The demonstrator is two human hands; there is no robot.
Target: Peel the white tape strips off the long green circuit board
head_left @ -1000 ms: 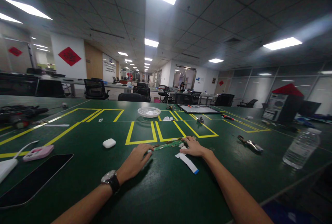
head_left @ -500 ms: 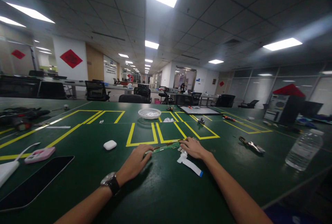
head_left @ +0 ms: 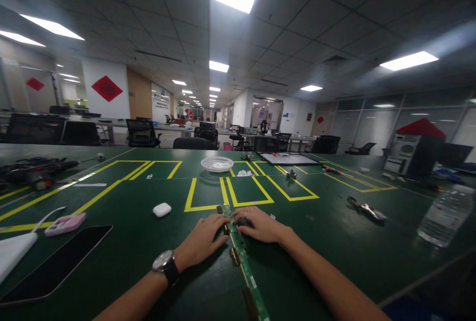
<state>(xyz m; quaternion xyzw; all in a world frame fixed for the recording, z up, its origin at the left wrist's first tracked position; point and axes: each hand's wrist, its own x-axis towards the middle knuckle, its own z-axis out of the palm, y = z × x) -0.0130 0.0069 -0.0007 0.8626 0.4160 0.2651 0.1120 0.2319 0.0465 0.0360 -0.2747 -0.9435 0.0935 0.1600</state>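
A long, narrow green circuit board (head_left: 243, 266) lies in front of me, running from the middle of the table toward my body. Brown-gold connector pieces line its left edge. My left hand (head_left: 203, 239), with a watch on the wrist, grips that edge near the far end, fingers on top and thumb beside it. Opposite, my right hand (head_left: 260, 224) pinches the right edge with its fingertips. A small white scrap (head_left: 272, 216) peeks out behind the right hand; the rest of it is hidden.
Left are a white earbud case (head_left: 161, 209), a phone (head_left: 59, 264) and a pink gadget (head_left: 65, 224). A white basket (head_left: 216, 164) stands ahead. Right are a metal tool (head_left: 367, 209) and a water bottle (head_left: 446, 217). Yellow tape (head_left: 208, 208) marks the green table.
The circuit board has turned from lying crosswise to pointing toward me. My right hand has moved left, closer to the left hand. The white ribbon cable is now mostly out of sight.
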